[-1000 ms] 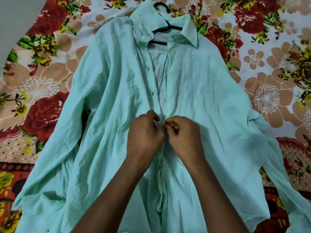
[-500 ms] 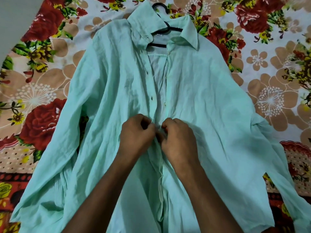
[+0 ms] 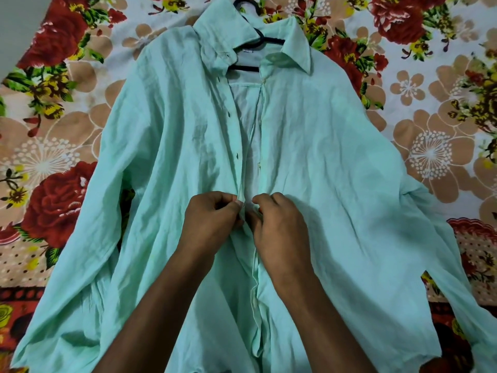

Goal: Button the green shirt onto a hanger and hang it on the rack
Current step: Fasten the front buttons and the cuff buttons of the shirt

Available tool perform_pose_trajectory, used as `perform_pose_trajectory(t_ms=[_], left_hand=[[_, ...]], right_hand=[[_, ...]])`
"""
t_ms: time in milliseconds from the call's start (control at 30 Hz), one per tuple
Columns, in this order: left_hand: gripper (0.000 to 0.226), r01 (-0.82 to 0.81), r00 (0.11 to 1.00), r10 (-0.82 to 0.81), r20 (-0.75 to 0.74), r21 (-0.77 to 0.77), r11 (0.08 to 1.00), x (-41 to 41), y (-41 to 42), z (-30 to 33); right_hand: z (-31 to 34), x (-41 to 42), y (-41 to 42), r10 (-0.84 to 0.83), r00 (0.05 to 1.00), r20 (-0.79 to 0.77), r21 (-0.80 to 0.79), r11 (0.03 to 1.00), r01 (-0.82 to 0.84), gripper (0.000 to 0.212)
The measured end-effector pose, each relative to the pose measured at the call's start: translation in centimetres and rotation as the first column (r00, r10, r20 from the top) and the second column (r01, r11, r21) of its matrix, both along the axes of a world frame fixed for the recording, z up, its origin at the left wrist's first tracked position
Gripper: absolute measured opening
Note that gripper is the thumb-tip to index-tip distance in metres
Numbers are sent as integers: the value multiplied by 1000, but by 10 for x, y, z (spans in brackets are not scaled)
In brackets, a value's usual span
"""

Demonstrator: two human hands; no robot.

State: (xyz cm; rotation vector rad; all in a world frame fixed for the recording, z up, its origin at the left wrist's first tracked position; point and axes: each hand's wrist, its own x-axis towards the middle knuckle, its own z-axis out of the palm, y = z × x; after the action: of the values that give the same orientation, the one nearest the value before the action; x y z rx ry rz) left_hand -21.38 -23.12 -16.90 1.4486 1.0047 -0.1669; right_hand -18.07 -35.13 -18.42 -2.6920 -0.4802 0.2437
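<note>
Left hand (image 3: 212, 219) pinches the left front edge of the green shirt (image 3: 336, 184) between thumb and fingertips, at about mid-chest height. Right hand (image 3: 279, 227) is curled, fingers closed on the right front edge just beside it; the two hands nearly touch at the opening. Whether a button sits between the fingers cannot be told. Both bare forearms come in from the near edge and lie over the lower shirt.

Below the hands the front edges lie together. Above the hands the front stands open in a narrow gap, paler inner cloth showing. Small dark buttonholes run down the left edge; small pale buttons down the right.

The shirt lies flat, front up, sleeves spread to left and right, cloth creased. Collar at the far end, open, with a black hanger (image 3: 258, 41) inside it, hook poking out past the collar.

All rests on a bed covered by a floral bedsheet (image 3: 430, 125), red roses and tan flowers.
</note>
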Motion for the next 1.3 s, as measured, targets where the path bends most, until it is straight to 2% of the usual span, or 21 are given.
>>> perform_pose_trajectory(t_ms=[67, 167, 267, 333, 633, 833, 1033, 1167, 1233, 1300], left_hand=[[16, -18, 1000, 18, -5, -56, 998, 1, 0, 0], [15, -16, 1000, 15, -9, -100, 995, 3, -2, 0], [13, -39, 999, 40, 4, -141, 989, 3, -2, 1], [12, -42, 999, 44, 11, -155, 987, 0, -2, 0], [17, -13, 998, 28, 64, -232, 973, -5, 2, 6], [9, 30, 998, -20, 59, -176, 984, 0, 9, 6], [8, 30, 998, -20, 57, -194, 981, -2, 7, 3], [7, -46, 998, 53, 24, -228, 972, -4, 2, 1], [8, -32, 999, 36, 13, -237, 971, -5, 0, 2], [11, 63, 998, -61, 23, -99, 993, -1, -1, 2]], right_hand=[[2, 1, 0, -34, 999, 24, 15, 999, 33, 4], [6, 2, -4, -135, 991, 21, 183, 975, 129, 5], [12, 0, -3, -278, 949, -151, 421, 850, 316, 4], [14, -2, -1, -317, 900, -301, 467, 774, 429, 4], [13, -1, -7, -308, 839, -448, 454, 730, 511, 8], [20, 1, -9, -193, 846, -498, 485, 747, 456, 16], [18, 2, -9, -173, 904, -392, 460, 814, 355, 14], [15, -1, -6, -261, 911, -321, 423, 821, 384, 10], [12, -3, -5, -308, 904, -298, 388, 826, 409, 6], [12, 1, -4, -332, 915, -232, 287, 875, 390, 11]])
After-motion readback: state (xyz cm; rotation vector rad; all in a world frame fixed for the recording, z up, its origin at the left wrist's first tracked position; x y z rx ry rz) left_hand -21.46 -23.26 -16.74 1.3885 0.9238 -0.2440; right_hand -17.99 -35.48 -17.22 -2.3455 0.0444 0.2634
